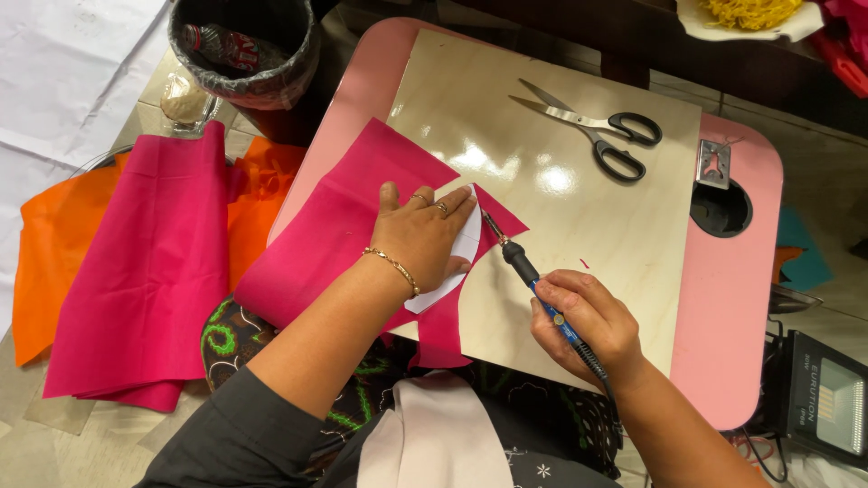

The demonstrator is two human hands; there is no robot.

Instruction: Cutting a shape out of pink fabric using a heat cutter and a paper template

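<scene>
My left hand [423, 237] lies flat, fingers together, pressing a white paper template [457, 260] onto a sheet of magenta fabric [344, 217] that drapes over the left side of a glossy beige board [579, 226]. My right hand [586, 323] holds a pen-shaped electric hot tool [529, 271] with a blue and black grip. Its metal tip touches the fabric right at the template's edge, beside my left fingertips. A black cord runs back from the tool past my wrist.
Black-handled scissors [601, 131] lie on the board's far part. The board rests on a small pink table [737, 298] with a round cup hole [721, 208]. Magenta and orange cloth [145, 262] is piled on the floor at left, a lined bin [244, 45] behind, a flat lamp [827, 398] at right.
</scene>
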